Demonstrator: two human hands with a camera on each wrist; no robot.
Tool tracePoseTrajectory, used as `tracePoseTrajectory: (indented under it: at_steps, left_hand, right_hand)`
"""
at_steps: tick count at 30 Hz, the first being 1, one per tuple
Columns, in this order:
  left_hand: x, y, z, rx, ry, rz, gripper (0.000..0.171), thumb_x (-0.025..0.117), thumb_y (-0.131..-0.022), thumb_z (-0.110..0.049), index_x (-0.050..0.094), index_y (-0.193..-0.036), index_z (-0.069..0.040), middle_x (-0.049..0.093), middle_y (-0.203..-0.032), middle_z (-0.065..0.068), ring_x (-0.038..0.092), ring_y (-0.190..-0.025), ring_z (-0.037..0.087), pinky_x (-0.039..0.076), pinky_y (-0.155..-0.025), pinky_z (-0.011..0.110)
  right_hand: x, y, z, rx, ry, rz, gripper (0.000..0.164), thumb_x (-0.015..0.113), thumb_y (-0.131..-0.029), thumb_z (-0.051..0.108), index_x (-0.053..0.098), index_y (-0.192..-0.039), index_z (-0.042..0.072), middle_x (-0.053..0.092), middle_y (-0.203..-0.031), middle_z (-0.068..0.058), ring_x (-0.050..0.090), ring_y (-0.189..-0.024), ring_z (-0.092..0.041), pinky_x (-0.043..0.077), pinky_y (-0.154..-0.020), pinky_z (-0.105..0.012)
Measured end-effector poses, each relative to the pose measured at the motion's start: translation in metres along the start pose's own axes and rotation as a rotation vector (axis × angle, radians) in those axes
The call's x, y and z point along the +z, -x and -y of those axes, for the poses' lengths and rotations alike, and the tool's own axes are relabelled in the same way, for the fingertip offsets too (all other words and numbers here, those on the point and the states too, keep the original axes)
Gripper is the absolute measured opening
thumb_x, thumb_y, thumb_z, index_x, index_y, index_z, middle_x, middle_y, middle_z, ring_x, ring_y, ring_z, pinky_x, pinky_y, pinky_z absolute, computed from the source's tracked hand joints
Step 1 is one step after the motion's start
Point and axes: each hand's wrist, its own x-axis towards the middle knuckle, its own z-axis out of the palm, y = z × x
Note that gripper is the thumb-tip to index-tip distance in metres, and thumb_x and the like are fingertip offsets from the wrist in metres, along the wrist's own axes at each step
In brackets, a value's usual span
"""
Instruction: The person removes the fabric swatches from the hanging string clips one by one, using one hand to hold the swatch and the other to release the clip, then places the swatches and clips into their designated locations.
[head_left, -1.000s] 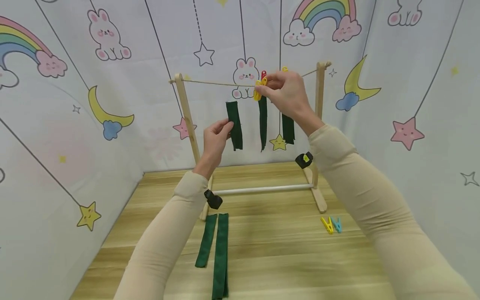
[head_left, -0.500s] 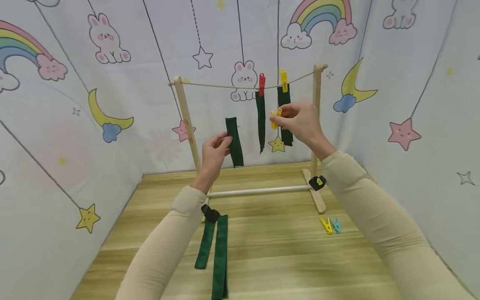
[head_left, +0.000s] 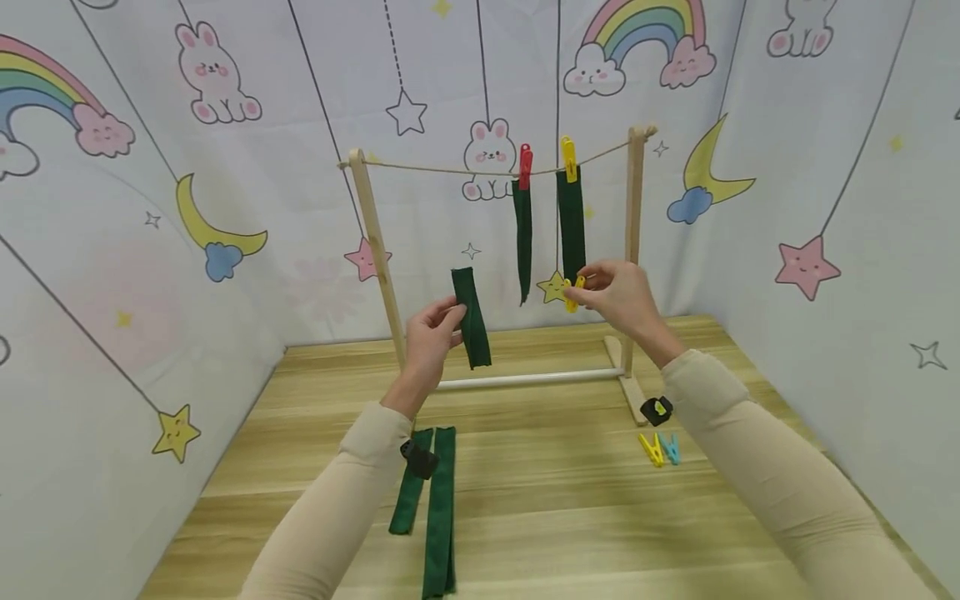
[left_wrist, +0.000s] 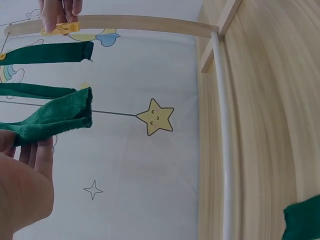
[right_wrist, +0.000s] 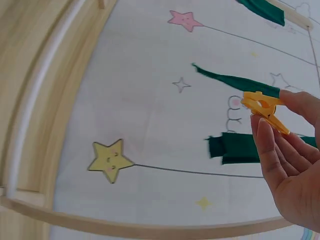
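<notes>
My left hand [head_left: 432, 337] pinches a short green fabric strip [head_left: 471, 321], which hangs below the string [head_left: 435, 168] at the rack's left half. In the left wrist view that strip [left_wrist: 60, 115] is folded over along its length. A yellow clothespin [right_wrist: 262, 107] is pinched between the thumb and fingers of my right hand [head_left: 622, 296]. This hand is just in front of the lower end of a green strip [head_left: 572, 212] hung from the string by another yellow clothespin [head_left: 570, 158]. Beside it, a red clothespin [head_left: 526, 165] holds a narrower-looking green strip [head_left: 522, 242].
Two more green strips lie on the table, a shorter one [head_left: 408, 500] and a longer one [head_left: 441, 517]. A yellow clothespin [head_left: 651, 450] and a blue one [head_left: 671, 450] lie at the right. The wooden rack has side posts [head_left: 634, 217] and a white crossbar [head_left: 532, 380].
My right hand has come down and right from the string with the yellow clothespin. My left hand has lowered the green strip, keeping hold of it.
</notes>
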Motion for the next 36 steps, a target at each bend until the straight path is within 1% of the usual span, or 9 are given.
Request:
tracePoseTrajectory:
  at_steps: [5, 11, 14, 19, 24, 29, 31, 33, 36]
  left_hand:
    - [-0.006, 0.013, 0.017, -0.049, -0.02, -0.016, 0.034, 0.063, -0.1, -0.013, 0.062, -0.13, 0.002, 0.065, -0.112, 0.009, 0.064, -0.088, 0.012, 0.057, -0.073, 0.025]
    - [-0.013, 0.026, 0.04, -0.094, -0.033, -0.036, 0.032, 0.062, -0.1, -0.012, 0.063, -0.129, 0.002, 0.065, -0.109, 0.01, 0.065, -0.087, 0.013, 0.058, -0.072, 0.027]
    - [-0.017, 0.032, 0.052, -0.116, -0.04, -0.051, 0.031, 0.062, -0.1, -0.012, 0.064, -0.128, 0.002, 0.065, -0.107, 0.009, 0.065, -0.085, 0.013, 0.058, -0.07, 0.027]
    - [-0.02, 0.041, 0.071, -0.16, -0.03, -0.061, 0.033, 0.062, -0.1, -0.013, 0.062, -0.129, 0.003, 0.063, -0.108, 0.01, 0.065, -0.085, 0.014, 0.058, -0.07, 0.026]
    - [-0.023, 0.048, 0.089, -0.207, -0.05, -0.079, 0.033, 0.064, -0.099, -0.014, 0.064, -0.128, 0.002, 0.065, -0.107, 0.01, 0.064, -0.083, 0.013, 0.057, -0.068, 0.025]
    - [-0.026, 0.053, 0.102, -0.224, -0.085, -0.078, 0.033, 0.063, -0.1, -0.015, 0.064, -0.128, 0.002, 0.066, -0.106, 0.01, 0.064, -0.083, 0.013, 0.056, -0.066, 0.025]
    - [-0.027, 0.056, 0.106, -0.235, -0.106, -0.074, 0.034, 0.063, -0.1, -0.015, 0.063, -0.128, 0.003, 0.067, -0.108, 0.012, 0.064, -0.084, 0.014, 0.056, -0.066, 0.026]
    - [-0.029, 0.059, 0.11, -0.263, -0.13, -0.082, 0.033, 0.063, -0.099, -0.015, 0.064, -0.128, 0.002, 0.067, -0.109, 0.012, 0.064, -0.084, 0.014, 0.056, -0.066, 0.027]
    - [-0.03, 0.066, 0.112, -0.297, -0.168, -0.073, 0.036, 0.063, -0.1, -0.017, 0.063, -0.13, 0.002, 0.066, -0.114, 0.015, 0.065, -0.087, 0.016, 0.056, -0.068, 0.03]
  right_hand:
    - [0.001, 0.019, -0.025, 0.053, 0.028, 0.046, 0.042, 0.081, -0.087, 0.029, 0.071, -0.112, -0.003, 0.071, -0.101, -0.016, 0.067, -0.088, -0.028, 0.054, -0.072, -0.033]
    - [0.003, 0.036, -0.047, 0.077, 0.048, 0.086, 0.042, 0.08, -0.087, 0.029, 0.072, -0.111, -0.004, 0.072, -0.101, -0.016, 0.068, -0.088, -0.03, 0.056, -0.074, -0.04]
    - [0.007, 0.044, -0.057, 0.086, 0.067, 0.101, 0.042, 0.08, -0.087, 0.028, 0.071, -0.114, -0.003, 0.072, -0.1, -0.016, 0.068, -0.088, -0.03, 0.056, -0.071, -0.039]
    - [0.014, 0.057, -0.073, 0.113, 0.096, 0.155, 0.042, 0.08, -0.087, 0.025, 0.071, -0.117, -0.003, 0.071, -0.1, -0.015, 0.067, -0.086, -0.029, 0.054, -0.064, -0.032]
    - [0.02, 0.069, -0.088, 0.174, 0.104, 0.236, 0.039, 0.079, -0.087, 0.024, 0.072, -0.113, -0.005, 0.071, -0.1, -0.016, 0.067, -0.082, -0.024, 0.056, -0.068, -0.033]
    - [0.026, 0.079, -0.102, 0.236, 0.116, 0.3, 0.035, 0.077, -0.086, 0.02, 0.072, -0.107, -0.008, 0.071, -0.101, -0.02, 0.068, -0.083, -0.023, 0.058, -0.07, -0.037]
    - [0.028, 0.083, -0.107, 0.253, 0.134, 0.328, 0.034, 0.077, -0.085, 0.017, 0.072, -0.106, -0.01, 0.072, -0.1, -0.021, 0.068, -0.081, -0.022, 0.058, -0.069, -0.035]
    - [0.03, 0.086, -0.11, 0.284, 0.135, 0.363, 0.033, 0.077, -0.083, 0.014, 0.071, -0.104, -0.011, 0.072, -0.095, -0.021, 0.067, -0.076, -0.022, 0.057, -0.064, -0.034]
    - [0.031, 0.089, -0.111, 0.324, 0.129, 0.408, 0.028, 0.077, -0.081, 0.007, 0.071, -0.099, -0.013, 0.071, -0.088, -0.018, 0.067, -0.07, -0.023, 0.056, -0.059, -0.033]
